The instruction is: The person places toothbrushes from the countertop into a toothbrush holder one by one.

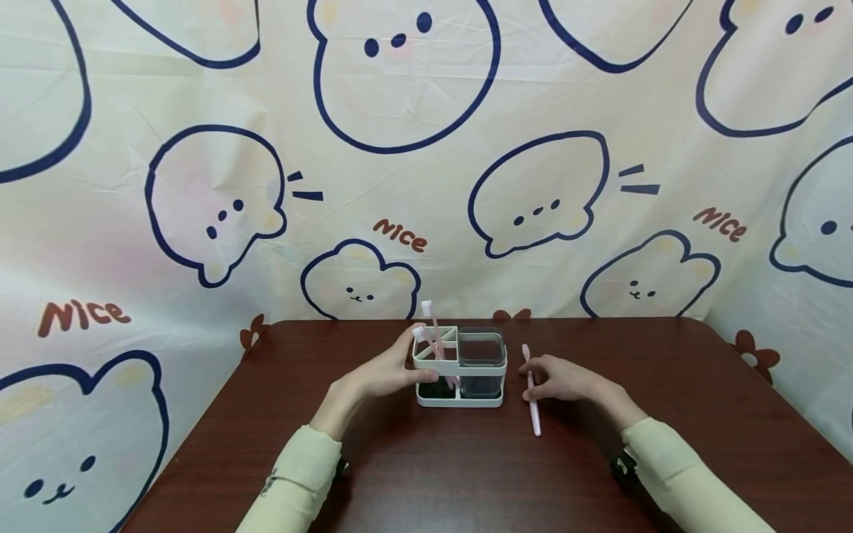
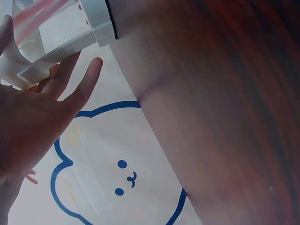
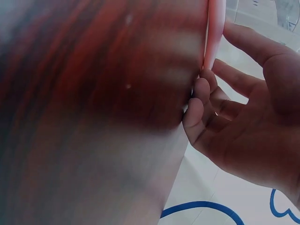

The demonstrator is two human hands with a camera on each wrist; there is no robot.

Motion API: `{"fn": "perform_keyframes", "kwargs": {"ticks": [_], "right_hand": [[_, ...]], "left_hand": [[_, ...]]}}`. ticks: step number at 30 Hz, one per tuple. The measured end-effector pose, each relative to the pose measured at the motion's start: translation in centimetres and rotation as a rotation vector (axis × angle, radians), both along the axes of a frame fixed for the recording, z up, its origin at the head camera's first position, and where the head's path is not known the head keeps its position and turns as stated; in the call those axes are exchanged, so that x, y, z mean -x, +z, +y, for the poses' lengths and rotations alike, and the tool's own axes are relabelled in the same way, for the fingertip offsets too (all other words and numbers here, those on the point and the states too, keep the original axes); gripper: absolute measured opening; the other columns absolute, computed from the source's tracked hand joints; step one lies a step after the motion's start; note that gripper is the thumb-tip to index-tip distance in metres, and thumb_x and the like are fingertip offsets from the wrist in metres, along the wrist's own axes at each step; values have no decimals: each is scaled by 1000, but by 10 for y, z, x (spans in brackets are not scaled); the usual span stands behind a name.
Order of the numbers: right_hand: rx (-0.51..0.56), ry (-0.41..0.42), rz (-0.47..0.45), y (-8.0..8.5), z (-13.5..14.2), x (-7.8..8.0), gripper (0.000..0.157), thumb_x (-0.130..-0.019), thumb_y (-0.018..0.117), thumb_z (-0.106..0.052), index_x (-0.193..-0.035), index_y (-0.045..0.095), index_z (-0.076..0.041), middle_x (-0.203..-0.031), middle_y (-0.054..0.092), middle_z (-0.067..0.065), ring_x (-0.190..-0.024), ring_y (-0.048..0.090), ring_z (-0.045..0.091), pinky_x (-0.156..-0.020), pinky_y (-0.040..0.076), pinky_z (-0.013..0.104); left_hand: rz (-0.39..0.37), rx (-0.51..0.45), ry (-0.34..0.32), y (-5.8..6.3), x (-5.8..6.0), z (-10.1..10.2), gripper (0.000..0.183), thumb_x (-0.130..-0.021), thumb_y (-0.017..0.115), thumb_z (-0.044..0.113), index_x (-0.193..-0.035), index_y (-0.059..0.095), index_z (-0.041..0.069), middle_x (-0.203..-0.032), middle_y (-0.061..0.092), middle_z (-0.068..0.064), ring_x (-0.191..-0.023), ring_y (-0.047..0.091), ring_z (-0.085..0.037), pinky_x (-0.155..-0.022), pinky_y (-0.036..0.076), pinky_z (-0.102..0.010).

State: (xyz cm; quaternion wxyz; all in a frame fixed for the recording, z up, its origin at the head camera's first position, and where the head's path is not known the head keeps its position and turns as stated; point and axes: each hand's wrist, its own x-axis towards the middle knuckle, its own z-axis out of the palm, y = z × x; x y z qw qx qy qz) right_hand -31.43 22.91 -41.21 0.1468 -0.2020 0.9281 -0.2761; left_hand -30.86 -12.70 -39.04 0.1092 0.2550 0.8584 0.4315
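Note:
A white toothbrush holder [image 1: 460, 403] stands on the table with two pink toothbrushes [image 1: 427, 308] leaning in its divided left side. My left hand [image 1: 380, 372] grips the holder's left side, thumb along the front and the other fingers around the far side. In the left wrist view the holder's frame [image 2: 101, 23] lies against that palm. To the right of the holder, a loose pale pink toothbrush [image 1: 536, 422] lies lengthwise, bristle end away from me. My right hand [image 1: 569, 379] pinches its handle between thumb and fingers; the right wrist view shows the pink handle [image 3: 215, 37] at the fingertips.
A clear grey cup [image 1: 481, 352] occupies the holder's right side. The dark brown wooden table [image 1: 460, 474] ends just behind the holder, against a cloth backdrop [image 1: 440, 185] printed with cartoon bears.

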Motion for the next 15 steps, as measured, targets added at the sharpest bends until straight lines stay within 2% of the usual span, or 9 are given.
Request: {"fn": "perform_keyframes", "kwargs": {"ticks": [5,11,15], "right_hand": [[-35,-56,-19,3,-4,-2,51,-85,77,-25,-129,63,-4,-99,61,5,-88,53,19,-76,43,33],[-2,-144,-65,3,-9,-4,46,-86,76,-20,-127,65,-5,-84,61,6,-64,53,17,-56,46,29],[7,-181,-73,2,-10,-5,48,-85,79,-23,-127,65,-6,-83,58,6,-63,53,17,-52,46,28]], "left_hand": [[-10,-4,9,1,-1,1,83,-88,75,32,-150,20,28,-148,34,-4,-133,38,-24,-114,32,-58],[-15,-8,9,0,-1,1,83,-88,75,32,-150,19,29,-148,32,-3,-134,37,-24,-115,31,-58],[-15,-7,9,-1,-1,0,83,-88,74,33,-151,19,29,-149,32,-3,-135,37,-24,-115,30,-58]]}}
